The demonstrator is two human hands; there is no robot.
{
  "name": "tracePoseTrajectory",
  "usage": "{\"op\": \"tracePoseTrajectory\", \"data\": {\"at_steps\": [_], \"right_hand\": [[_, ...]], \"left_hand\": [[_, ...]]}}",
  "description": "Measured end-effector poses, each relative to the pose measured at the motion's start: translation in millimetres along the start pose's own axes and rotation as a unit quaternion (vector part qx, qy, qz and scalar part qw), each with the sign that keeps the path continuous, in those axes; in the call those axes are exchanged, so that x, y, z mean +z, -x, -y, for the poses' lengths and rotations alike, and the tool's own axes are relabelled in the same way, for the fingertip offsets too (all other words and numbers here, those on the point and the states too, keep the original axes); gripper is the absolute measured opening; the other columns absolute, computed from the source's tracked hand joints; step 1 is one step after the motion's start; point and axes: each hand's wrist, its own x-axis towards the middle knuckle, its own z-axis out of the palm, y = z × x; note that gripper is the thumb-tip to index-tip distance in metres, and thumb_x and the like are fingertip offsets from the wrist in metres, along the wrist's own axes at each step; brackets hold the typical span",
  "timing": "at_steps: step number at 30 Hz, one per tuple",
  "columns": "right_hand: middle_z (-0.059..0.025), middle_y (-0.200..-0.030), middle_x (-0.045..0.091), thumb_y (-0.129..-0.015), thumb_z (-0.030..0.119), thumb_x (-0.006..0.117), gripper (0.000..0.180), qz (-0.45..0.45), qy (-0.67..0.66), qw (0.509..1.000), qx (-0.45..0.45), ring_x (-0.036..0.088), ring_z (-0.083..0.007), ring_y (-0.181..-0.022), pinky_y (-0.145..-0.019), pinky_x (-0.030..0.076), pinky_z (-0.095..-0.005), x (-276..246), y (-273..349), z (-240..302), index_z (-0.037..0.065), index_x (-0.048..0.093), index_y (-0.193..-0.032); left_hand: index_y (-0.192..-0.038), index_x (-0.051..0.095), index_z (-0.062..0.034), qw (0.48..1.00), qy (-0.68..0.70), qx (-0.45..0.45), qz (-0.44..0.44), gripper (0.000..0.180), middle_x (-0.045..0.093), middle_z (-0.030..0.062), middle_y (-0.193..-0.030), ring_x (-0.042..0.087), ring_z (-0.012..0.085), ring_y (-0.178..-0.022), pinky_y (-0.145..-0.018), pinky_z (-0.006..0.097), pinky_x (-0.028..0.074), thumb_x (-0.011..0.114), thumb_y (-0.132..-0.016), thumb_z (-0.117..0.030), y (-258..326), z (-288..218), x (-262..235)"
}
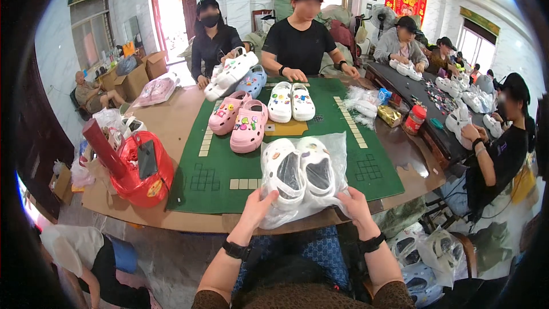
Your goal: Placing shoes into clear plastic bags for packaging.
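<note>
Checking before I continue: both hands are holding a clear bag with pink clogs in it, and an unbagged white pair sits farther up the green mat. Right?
Not quite: the head view shows white clogs in the clear bag, not pink ones. The left hand and right hand do hold it, and the unbagged white pair is farther up the green mat.

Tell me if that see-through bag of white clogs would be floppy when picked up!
The bag looks thin and wrinkled, so it would probably flop. The white clogs inside hold their rounded shape, so they'd likely stay firmer.
</note>
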Motion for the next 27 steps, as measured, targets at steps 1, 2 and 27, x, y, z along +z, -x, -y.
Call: {"op": "tracePoseTrajectory", "data": {"at_steps": [1,2,27], "right_hand": [[-0.0069,-0.105,0.070,-0.094,0.014,0.068,0.034,0.000,-0.001,1.000,-0.001,0.064,-0.0120,-0.089,-0.078,0.050,-0.0258,2,-1,-2,-0.007,0.063,-0.120],[-0.0070,-0.104,0.070,-0.093,0.012,0.068,0.032,-0.023,-0.041,0.998,-0.032,0.064,-0.0122,-0.088,-0.078,0.050,-0.0261,4,-3,-6,-0.006,0.063,-0.119],[-0.0039,-0.086,0.067,-0.086,0.002,0.069,0.046,0.043,0.125,0.991,-0.003,0.060,-0.0093,-0.074,-0.066,0.047,-0.0233,-71,58,32,-0.003,0.053,-0.129]], "left_hand": [[-0.127,0.057,0.0081,1.000,-0.001,0.001,0.000,0.058,0.068,0.0153,-0.114,0.063,0.0186,-0.100,-0.091,0.032,0.050,0.073,-0.090,-0.033,3,-2,2],[-0.125,0.059,0.0063,0.997,-0.037,0.063,-0.033,0.055,0.068,0.0129,-0.107,0.063,0.0168,-0.094,-0.085,0.032,0.050,0.075,-0.088,-0.031,5,-2,4],[-0.144,0.042,-0.0018,0.972,-0.222,0.074,0.026,0.082,0.064,0.0171,-0.119,0.063,0.0208,-0.103,-0.089,0.033,0.051,0.083,-0.079,-0.028,65,42,-37]]}}
